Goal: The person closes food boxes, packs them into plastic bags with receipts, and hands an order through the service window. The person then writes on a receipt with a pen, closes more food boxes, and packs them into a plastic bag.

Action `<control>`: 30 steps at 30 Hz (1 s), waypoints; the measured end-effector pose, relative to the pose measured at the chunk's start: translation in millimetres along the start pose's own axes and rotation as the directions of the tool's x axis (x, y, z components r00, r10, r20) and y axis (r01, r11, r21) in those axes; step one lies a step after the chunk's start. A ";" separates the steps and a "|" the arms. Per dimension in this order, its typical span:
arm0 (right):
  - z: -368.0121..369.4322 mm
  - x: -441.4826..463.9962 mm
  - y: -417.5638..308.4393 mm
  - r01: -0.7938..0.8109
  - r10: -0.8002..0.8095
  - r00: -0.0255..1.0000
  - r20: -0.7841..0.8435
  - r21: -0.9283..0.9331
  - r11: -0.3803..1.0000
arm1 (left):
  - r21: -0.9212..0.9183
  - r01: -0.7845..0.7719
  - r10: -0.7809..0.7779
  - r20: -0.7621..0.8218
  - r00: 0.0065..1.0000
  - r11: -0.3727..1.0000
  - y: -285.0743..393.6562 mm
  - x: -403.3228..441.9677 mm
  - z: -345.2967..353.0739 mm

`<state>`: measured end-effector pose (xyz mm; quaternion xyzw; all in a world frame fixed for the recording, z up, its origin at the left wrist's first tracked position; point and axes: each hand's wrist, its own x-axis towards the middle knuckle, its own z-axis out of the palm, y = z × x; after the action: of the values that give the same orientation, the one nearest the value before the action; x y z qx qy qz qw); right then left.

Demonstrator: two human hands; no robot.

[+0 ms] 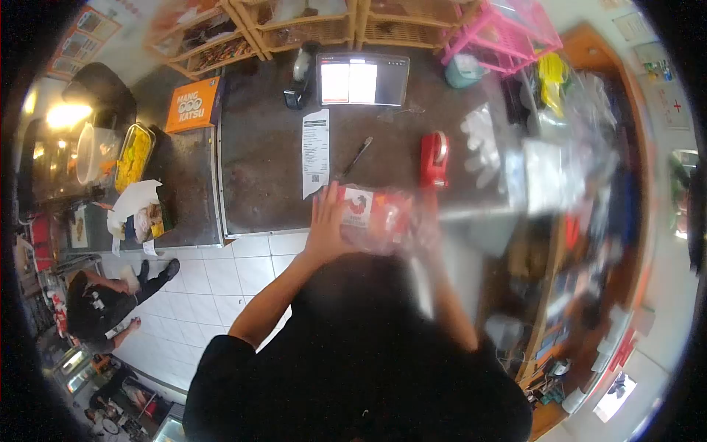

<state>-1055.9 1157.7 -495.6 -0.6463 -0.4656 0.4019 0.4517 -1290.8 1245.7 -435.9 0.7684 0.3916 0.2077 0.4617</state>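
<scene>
At the near edge of the dark counter, a red and white food box (368, 214) in clear plastic is held in front of my body. A rooster-like logo shows on its face. My left hand (328, 230) grips its left end, with the fingers along the side. By the right end is my right hand (427, 237), smeared by motion, so its fingers cannot be made out. Just beyond the box lie a long printed receipt (316, 151) and a dark pen (359, 155). A red tape dispenser (434, 160) stands farther right.
A lit tablet (363, 80) and a black device (298, 85) stand at the back. An orange box (193, 105) sits left, a pink basket (508, 37) back right. Plastic bags (556, 173) crowd the right side. Another person (103, 302) is at left, beyond the tiled floor.
</scene>
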 end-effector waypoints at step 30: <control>-157.2 87.4 -135.3 0.469 -0.232 0.693 0.682 -0.183 0.864 | 0.092 0.665 -0.633 -0.235 0.737 0.741 83.1 93.1 -23.0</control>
<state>-919.1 1230.5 -332.3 -0.4356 -0.7698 0.4141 0.2150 -1215.9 1309.9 -356.2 0.5958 0.6936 0.0707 0.3986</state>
